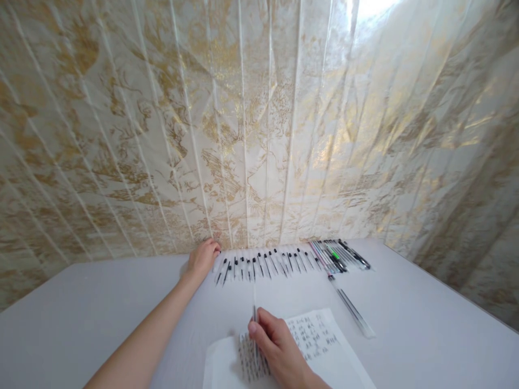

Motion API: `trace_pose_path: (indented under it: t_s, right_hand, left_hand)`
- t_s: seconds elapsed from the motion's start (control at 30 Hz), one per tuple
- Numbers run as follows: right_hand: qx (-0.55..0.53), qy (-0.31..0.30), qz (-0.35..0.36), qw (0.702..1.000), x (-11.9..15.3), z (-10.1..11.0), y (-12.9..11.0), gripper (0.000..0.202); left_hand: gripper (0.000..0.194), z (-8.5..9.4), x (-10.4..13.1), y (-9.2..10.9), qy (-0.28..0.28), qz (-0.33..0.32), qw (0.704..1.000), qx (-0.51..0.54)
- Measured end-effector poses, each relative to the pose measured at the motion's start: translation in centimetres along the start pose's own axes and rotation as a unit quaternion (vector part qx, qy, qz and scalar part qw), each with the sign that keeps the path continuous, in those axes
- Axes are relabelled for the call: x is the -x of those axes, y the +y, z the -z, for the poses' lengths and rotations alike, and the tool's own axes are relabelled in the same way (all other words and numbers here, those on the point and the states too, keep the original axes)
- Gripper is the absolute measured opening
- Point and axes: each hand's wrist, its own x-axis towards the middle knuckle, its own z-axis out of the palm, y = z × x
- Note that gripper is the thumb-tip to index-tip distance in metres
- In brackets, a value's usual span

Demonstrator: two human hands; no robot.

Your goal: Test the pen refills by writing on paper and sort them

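Observation:
My right hand (275,346) is closed around a slim, clear-barrelled pen (255,319), held steeply over a sheet of paper (348,362) covered with handwritten lines. Whether the tip touches the paper is hidden by my fingers. At the far side of the table, my left hand (203,256) has its fingers curled together beside the left end of a row of black-capped pens (259,265). A small dark bit shows at its fingertips, too small to name.
To the right of the row lies a group of pens (340,255), one with a bright green part. Nearer me, a few dark, slim pens (352,308) lie at an angle on the white table (413,324). A gold-patterned pleated curtain (259,135) hangs behind.

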Motion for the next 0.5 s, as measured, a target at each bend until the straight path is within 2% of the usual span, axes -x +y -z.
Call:
trace_pose_path:
  t_s: [0.2,0.37,0.5]
  right_hand:
    - [-0.005,-0.002,0.003,1.0,0.1,-0.1,0.0,0.039]
    - [-0.003,-0.002,0.003,1.0,0.1,-0.2,0.5,0.042]
    - [-0.001,0.005,-0.003,1.0,0.1,-0.2,0.2,0.042]
  left_hand:
    - [0.025,0.7,1.4,-0.7,0.005,-0.02,0.998,0.056]
    - [0.011,1.2,1.6,-0.8,0.007,-0.024,0.99,0.137]
    - [0.01,1.7,3.0,0.6,0.021,0.009,0.975,0.222]
